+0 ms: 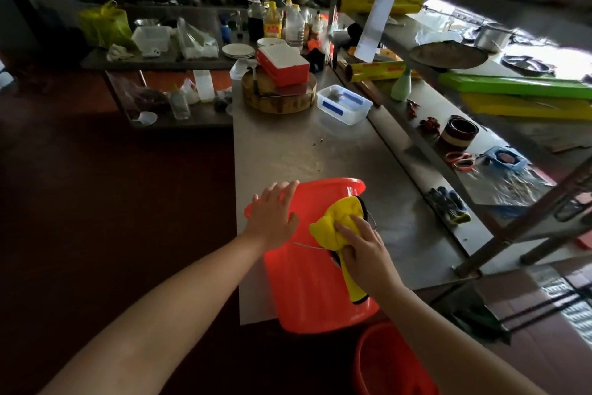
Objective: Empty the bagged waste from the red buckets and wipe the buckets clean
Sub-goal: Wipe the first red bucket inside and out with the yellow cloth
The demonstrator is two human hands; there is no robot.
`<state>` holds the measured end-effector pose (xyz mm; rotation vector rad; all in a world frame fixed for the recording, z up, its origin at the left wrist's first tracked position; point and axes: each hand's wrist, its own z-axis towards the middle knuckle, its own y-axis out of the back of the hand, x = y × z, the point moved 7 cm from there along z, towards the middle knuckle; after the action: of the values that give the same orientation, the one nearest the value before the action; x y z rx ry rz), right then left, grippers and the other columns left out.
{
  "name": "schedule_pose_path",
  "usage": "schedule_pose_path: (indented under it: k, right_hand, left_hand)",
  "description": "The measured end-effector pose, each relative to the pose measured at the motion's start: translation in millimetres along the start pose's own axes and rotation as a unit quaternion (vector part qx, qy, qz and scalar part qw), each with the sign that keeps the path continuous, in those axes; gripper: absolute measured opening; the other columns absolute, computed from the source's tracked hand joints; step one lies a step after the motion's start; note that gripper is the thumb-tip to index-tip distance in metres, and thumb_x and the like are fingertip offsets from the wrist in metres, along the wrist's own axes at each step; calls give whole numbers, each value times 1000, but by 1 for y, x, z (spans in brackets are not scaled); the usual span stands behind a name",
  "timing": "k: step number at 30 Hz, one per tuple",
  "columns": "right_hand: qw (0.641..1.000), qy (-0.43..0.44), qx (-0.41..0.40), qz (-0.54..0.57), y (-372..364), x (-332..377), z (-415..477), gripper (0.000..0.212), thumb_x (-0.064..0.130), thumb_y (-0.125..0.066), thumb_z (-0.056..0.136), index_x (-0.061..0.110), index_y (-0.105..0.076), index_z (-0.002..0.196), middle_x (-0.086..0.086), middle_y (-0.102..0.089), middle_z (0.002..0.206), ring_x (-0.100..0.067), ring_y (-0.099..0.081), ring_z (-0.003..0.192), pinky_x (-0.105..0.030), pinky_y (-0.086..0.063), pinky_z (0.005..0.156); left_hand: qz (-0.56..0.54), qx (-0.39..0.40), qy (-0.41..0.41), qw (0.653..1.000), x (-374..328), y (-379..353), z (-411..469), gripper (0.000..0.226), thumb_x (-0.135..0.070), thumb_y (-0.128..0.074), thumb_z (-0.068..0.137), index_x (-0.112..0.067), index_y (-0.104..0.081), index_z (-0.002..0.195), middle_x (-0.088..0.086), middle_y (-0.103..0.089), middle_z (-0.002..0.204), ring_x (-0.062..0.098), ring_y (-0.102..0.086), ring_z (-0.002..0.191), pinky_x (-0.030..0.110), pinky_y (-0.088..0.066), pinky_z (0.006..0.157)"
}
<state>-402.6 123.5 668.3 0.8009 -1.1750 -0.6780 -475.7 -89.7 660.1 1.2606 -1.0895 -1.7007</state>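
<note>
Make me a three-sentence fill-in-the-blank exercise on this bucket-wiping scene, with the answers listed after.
The right hand presses a ____ cloth against the red bucket.
The left hand lies on that bucket, holding ____.
A second red bucket stands on the ____.
Missing words: yellow; nothing; floor.

Dim kitchen around a long steel counter
Dark red floor lies left of it, a cluttered table past its far-left corner, metal shelving along its right, where daylight glares.
</note>
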Motion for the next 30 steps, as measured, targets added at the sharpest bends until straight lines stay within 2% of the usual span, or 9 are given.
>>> schedule_pose_path:
  k: [2,6,8,11,16,19,23,30]
  right_hand:
    - [1000,-7,20,-4,-8,-2,8,51,8,-59,94,27,-59,141,-12,-40,156,-43,-44,133,-55,-46,104]
    - [995,-40,83,-34,-27,-8,27,52,18,-56,96,39,-52,144,-3,-36,157,-37,-43,128,-47,-45,103]
    - [995,-48,85,-34,-32,-11,30,52,22,-57,96,41,-51,144,-1,-37,157,-36,-43,126,-46,-46,102]
    - [996,-37,73,-39,-34,-12,25,50,23,-59,95,41,-54,142,-1,-40,153,-37,-46,123,-48,-48,98]
    - [996,-26,73,-50,-30,-12,7,49,24,-61,92,38,-57,138,-2,-46,146,-37,-49,122,-46,-50,94]
    - [995,-24,78,-54,-24,-12,-1,50,23,-60,93,39,-55,140,-2,-43,149,-36,-46,127,-44,-50,95]
    - [998,-12,39,-53,-4,-12,-14,50,20,-58,94,38,-56,141,-2,-41,151,-34,-43,132,-47,-48,100]
    - [996,41,-75,-39,32,-19,-52,54,1,-69,85,21,-64,135,-13,-48,146,-43,-52,121,-54,-51,92]
  left_hand:
    - [23,44,30,998,12,-12,1,77,-44,-37,97,-25,4,160,7,-10,165,33,-8,153,62,-18,119]
    - [22,111,45,993,28,-29,-5,83,-53,-39,98,-30,14,159,6,-4,165,32,-6,153,58,-16,121]
    - [13,110,40,993,32,-34,-11,86,-55,-39,98,-32,19,157,2,5,167,31,3,154,59,-9,122]
    - [5,99,28,995,33,-37,-18,91,-69,-33,96,-31,25,155,1,18,167,30,16,153,61,-1,122]
    - [15,132,-35,991,23,-37,-40,128,-95,-39,73,-20,25,156,2,26,165,25,24,152,59,3,122]
    - [50,142,-59,987,14,-35,-49,145,-98,-47,63,-14,25,155,3,27,164,25,25,151,56,6,120]
    - [98,140,-77,982,0,-32,-47,142,-92,-53,68,-11,24,156,5,23,165,23,21,153,55,0,123]
    - [88,135,-60,985,-10,-27,-38,123,-83,-49,81,-12,15,159,5,13,168,21,10,155,46,-7,126]
